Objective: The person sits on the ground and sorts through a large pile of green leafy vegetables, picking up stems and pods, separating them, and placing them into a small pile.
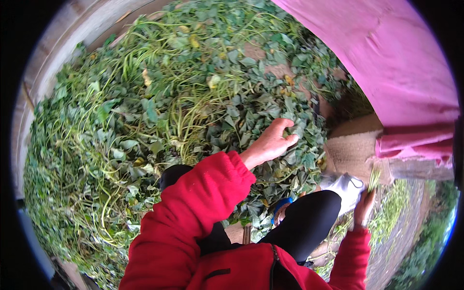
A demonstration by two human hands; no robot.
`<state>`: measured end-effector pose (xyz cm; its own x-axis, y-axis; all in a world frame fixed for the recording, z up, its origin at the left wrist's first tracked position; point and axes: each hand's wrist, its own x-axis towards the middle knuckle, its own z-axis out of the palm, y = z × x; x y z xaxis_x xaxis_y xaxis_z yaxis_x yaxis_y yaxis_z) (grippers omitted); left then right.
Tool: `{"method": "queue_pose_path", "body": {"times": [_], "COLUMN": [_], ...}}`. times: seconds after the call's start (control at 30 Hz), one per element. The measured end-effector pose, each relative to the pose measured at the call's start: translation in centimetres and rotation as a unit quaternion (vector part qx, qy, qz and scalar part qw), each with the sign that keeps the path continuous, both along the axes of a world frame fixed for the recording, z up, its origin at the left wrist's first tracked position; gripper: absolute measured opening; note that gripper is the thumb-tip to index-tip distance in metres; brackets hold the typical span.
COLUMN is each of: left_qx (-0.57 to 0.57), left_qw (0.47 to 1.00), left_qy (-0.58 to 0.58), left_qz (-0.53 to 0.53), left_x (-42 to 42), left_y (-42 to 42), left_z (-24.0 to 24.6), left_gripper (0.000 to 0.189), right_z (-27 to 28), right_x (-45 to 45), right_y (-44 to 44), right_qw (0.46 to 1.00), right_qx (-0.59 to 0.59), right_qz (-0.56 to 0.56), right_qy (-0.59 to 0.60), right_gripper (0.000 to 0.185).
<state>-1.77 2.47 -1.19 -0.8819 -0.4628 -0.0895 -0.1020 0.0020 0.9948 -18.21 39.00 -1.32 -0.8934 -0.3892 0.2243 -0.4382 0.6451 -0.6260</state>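
Note:
A broad heap of cut leafy vines (181, 105), with the look of sweet potato greens, covers the floor before me. My left hand (270, 141) hovers over or touches the darker loose leaves (253, 112) at its right part. Thumb and forefinger are apart, with leaves showing between them; the other fingers are partly hidden. Off to the right, my right hand (364, 208) grips a small bunch of pale green stems (373, 179), their ends pointing away from me. A white plastic bag (344, 190) lies just left of that hand.
Pink cloth (395, 61) hangs at the upper right, above burlap sacking (357, 152). More stems (393, 210) lie on the ground at right. My dark-clad knee (308, 217) and blue-edged footwear (281, 208) border the heap. A pale wall edge (54, 54) curves along the left.

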Motion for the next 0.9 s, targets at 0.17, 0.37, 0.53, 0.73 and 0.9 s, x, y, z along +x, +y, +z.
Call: {"method": "queue_pose_path", "body": {"times": [0.17, 0.37, 0.53, 0.73, 0.9], "left_qx": [-0.201, -0.106, -0.057, -0.124, -0.186], "left_qw": [0.979, 0.979, 0.956, 0.954, 0.927], "left_qy": [0.002, -0.016, -0.201, -0.218, -0.278], "left_qz": [0.044, 0.171, 0.204, 0.162, 0.171], "left_x": [3.0, 10.3, 20.1, 22.0, 19.9], "left_y": [-4.2, -12.0, -15.9, -13.9, -13.5], "left_z": [4.1, 4.3, -6.2, -14.6, -18.4], "left_gripper": [0.030, 0.025, 0.017, 0.037, 0.037], "right_z": [-5.3, -9.7, -10.2, -9.2, -11.4], "right_x": [8.1, 16.6, 19.4, 20.0, 20.3], "right_y": [14.8, 20.9, 21.7, 22.8, 24.9], "right_qw": [0.936, 0.882, 0.858, 0.845, 0.862], "right_qx": [0.286, 0.251, 0.213, 0.202, 0.188], "right_qz": [-0.028, -0.011, -0.014, -0.034, -0.014], "right_qy": [-0.201, -0.398, -0.466, -0.493, -0.470], "right_gripper": [0.025, 0.023, 0.022, 0.022, 0.019]}}
